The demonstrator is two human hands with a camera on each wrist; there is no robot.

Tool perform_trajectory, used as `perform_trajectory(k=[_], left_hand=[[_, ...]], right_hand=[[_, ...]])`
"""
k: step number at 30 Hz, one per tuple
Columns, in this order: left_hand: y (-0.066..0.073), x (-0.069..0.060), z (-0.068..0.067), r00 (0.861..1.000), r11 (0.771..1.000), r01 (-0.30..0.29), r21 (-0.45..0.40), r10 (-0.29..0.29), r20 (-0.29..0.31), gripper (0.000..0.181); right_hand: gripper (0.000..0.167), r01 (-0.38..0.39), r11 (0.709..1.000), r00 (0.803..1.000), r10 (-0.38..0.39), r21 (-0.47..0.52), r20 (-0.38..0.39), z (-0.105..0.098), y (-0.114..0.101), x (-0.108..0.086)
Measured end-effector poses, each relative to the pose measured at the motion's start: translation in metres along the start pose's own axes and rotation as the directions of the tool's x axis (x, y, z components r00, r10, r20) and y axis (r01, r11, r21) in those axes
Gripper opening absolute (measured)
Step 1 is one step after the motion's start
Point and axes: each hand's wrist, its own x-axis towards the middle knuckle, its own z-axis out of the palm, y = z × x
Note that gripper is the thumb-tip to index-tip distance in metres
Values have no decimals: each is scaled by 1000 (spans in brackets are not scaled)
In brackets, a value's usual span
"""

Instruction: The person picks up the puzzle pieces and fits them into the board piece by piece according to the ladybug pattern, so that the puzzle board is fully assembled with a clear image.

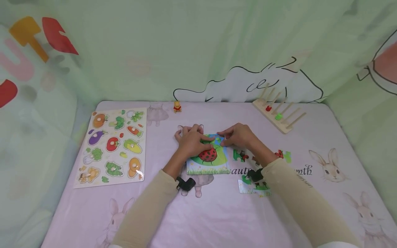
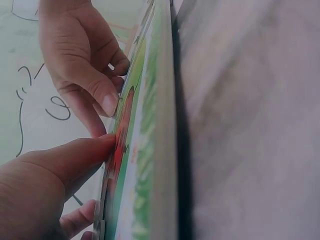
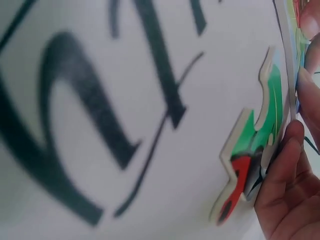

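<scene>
A square ladybug puzzle board [image 1: 214, 168] lies on the table in the head view. My left hand [image 1: 191, 142] rests over its upper left, thumb and forefinger reaching across the picture. In the left wrist view the left thumb [image 2: 80, 157] presses on the red ladybug. At the board's upper right corner my right hand [image 1: 238, 135] pinches a small blue-and-green puzzle piece [image 1: 218, 140], partly hidden by the fingers. Beside the board, the right wrist view shows a loose green, red and black puzzle piece [image 3: 257, 132] close to the right fingers.
More loose puzzle pieces [image 1: 246, 187] lie under and beside the right forearm, with another red-and-green piece [image 1: 286, 156] farther right. A vegetable peg puzzle [image 1: 119, 163] is at left. A small bear figure [image 1: 177, 106] and a wooden peg rack [image 1: 274, 120] stand at the back.
</scene>
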Motion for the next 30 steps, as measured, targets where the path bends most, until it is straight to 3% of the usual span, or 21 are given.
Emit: perform_trajectory(k=[11,17,23,26,30], left_hand=[[0,0,-1,1000,999,-1,-40,1,4,34],[2,-1,-3,1000,999,18,-30,-18,1,34],[5,-5,-6,1000,999,26,-20,-26,3,35],[3,-5,-7,1000,1000,6,-20,-6,15,37],[-5,-6,-11,997,998,-62,-22,62,35,40]], right_hand=[[42,151,983,988,-146,-103,55,-17,13,-24],[28,168,976,986,-164,-138,37,-26,27,-41],[22,133,973,991,-127,-186,46,-25,38,-49],[20,123,972,992,-117,-202,38,-24,43,-52],[21,123,971,992,-119,-206,34,-24,50,-55]])
